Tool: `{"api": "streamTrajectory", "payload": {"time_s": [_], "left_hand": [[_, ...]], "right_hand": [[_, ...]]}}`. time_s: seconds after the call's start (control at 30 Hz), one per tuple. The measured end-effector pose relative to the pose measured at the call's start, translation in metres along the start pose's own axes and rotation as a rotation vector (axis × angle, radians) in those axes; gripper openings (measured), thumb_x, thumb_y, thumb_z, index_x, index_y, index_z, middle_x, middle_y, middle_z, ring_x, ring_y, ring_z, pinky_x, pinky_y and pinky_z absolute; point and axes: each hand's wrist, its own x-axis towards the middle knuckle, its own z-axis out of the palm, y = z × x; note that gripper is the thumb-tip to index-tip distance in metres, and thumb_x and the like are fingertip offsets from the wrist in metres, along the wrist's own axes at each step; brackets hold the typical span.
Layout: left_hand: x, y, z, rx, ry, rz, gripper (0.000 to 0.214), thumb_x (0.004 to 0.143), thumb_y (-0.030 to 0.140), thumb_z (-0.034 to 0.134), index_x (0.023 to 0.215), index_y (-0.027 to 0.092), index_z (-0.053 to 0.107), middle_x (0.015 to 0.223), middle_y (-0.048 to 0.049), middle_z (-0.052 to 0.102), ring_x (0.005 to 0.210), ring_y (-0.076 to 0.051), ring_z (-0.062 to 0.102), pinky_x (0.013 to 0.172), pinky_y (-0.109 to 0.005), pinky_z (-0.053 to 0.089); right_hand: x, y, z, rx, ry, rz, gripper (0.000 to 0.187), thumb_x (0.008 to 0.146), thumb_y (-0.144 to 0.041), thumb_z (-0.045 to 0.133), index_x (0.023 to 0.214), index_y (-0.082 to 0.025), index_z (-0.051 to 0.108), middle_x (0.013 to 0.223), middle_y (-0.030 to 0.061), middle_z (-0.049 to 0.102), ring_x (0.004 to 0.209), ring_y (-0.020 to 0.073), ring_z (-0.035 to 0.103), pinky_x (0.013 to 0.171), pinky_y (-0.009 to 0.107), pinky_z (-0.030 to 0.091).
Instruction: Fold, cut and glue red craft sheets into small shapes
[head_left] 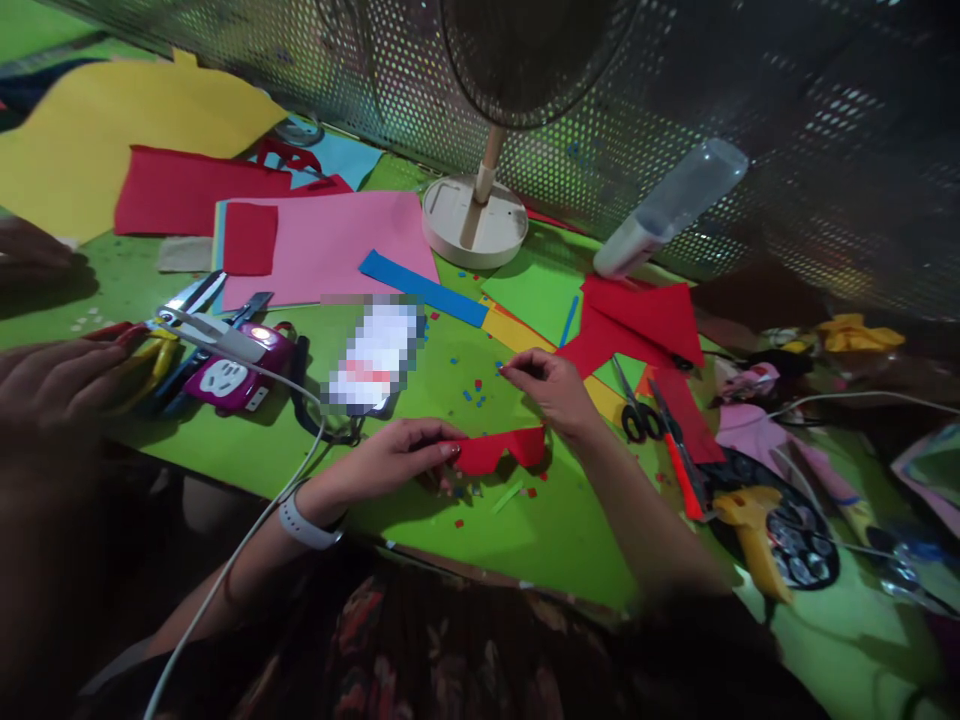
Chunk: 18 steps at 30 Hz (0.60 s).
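Currently, from the left: a co-worker's hand [64, 385] is near yellow-handled pliers [156, 365]. Next come a purple power socket [240, 375], a pink sheet [337, 230] with a red square [250, 240] on it, and a blurred phone [377, 355].

The wearer's left hand [409, 455] pinches the left end of a red piece [495, 453], thumb uppermost, fingers closed on it just above the green tabletop [420, 520]. Shaping of this piece looks well advanced: its lower edge is notched, and nothing visible is attached to it. Small scraps [478, 384] lie around, consistent with cutting done.

The right hand [551, 390] is beyond the piece's right end, thumb and forefinger drawn together; cannot tell whether a tiny bit sits between them.

Farther right, larger red sheets [637, 310] remain as stock. Scissors [641, 420] and a yellow glue gun [754, 530] lie unheld; any gluing on the piece appears not yet done.
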Motion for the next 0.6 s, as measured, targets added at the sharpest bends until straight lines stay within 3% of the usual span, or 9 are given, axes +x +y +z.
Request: {"api": "streamTrajectory", "payload": {"time_s": [0.17,0.3,0.4,0.6], "left_hand": [[0.003,0.001,0.004,-0.103,0.016,-0.016,0.028,0.09,0.039,0.058,0.1,0.014,0.063,0.078,-0.0021,0.067,0.067,-0.011,0.063,0.068,-0.027,0.053],[0.004,0.001,0.007,-0.176,0.041,-0.007,0.029,0.088,0.04,0.06,0.099,0.013,0.062,0.076,-0.0011,0.067,0.065,-0.01,0.063,0.066,-0.027,0.053],[0.005,0.002,0.008,-0.166,0.029,0.014,0.028,0.089,0.04,0.059,0.099,0.013,0.062,0.076,-0.0006,0.066,0.064,-0.01,0.062,0.066,-0.027,0.053],[0.006,0.001,0.008,-0.158,0.01,0.035,0.027,0.091,0.038,0.057,0.101,0.013,0.062,0.076,-0.0007,0.065,0.065,-0.01,0.062,0.067,-0.027,0.052]], "right_hand": [[-0.042,-0.03,0.007,-0.065,-0.076,-0.015,0.018,0.077,-0.038,0.071,0.077,-0.021,0.065,0.079,0.0012,0.063,0.08,0.0166,0.059,0.076,0.032,0.048],[-0.067,-0.033,0.018,-0.171,-0.091,-0.097,0.011,0.08,-0.033,0.069,0.077,-0.023,0.066,0.103,0.0047,0.062,0.103,0.0208,0.058,0.091,0.039,0.045],[-0.07,-0.026,0.022,-0.228,-0.09,-0.146,0.006,0.081,-0.029,0.07,0.077,-0.024,0.066,0.117,0.0047,0.06,0.116,0.0219,0.053,0.101,0.044,0.039],[-0.066,-0.019,0.025,-0.254,-0.089,-0.197,0.004,0.081,-0.024,0.069,0.079,-0.024,0.066,0.114,0.0048,0.062,0.114,0.0218,0.053,0.1,0.045,0.039]]}}
